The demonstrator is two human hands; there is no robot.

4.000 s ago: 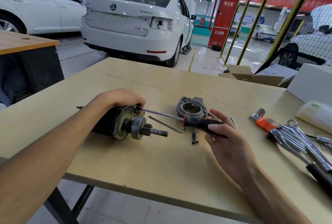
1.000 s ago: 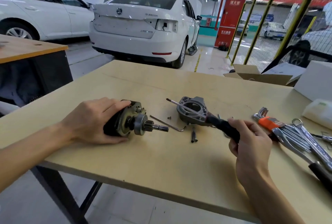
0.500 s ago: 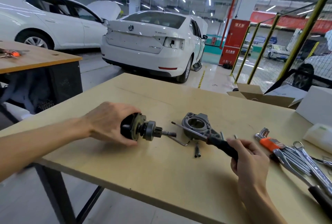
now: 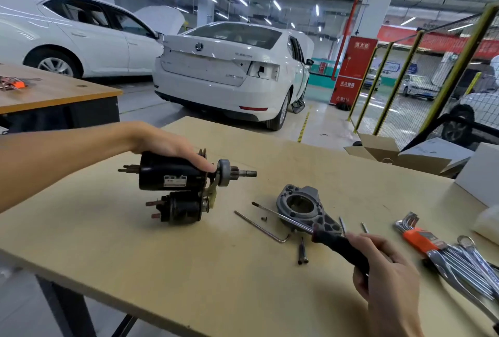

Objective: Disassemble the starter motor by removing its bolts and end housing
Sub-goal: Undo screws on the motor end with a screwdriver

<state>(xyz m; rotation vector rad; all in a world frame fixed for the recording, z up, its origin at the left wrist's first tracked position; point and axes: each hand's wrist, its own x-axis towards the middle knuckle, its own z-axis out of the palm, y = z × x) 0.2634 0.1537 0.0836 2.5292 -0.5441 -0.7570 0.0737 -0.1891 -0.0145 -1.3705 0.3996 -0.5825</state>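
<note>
The left hand [image 4: 167, 147] grips the black starter motor [image 4: 172, 174] from above, fingers curled over its body, holding it just above the tabletop [image 4: 189, 269] at the left. Its long axis runs left to right, shaft end pointing right toward the tools. The right hand [image 4: 383, 274], near and to the right, is closed around the handle of a screwdriver [image 4: 324, 236] whose tip points far-left, back toward the motor. Between them lie the detached end housing [image 4: 305, 209], two loose bolts [image 4: 302, 251] and a hex key [image 4: 262, 227]. The housing looks already off; any further work means bringing the screwdriver left to the motor, which only the left hand has hold of.
</note>
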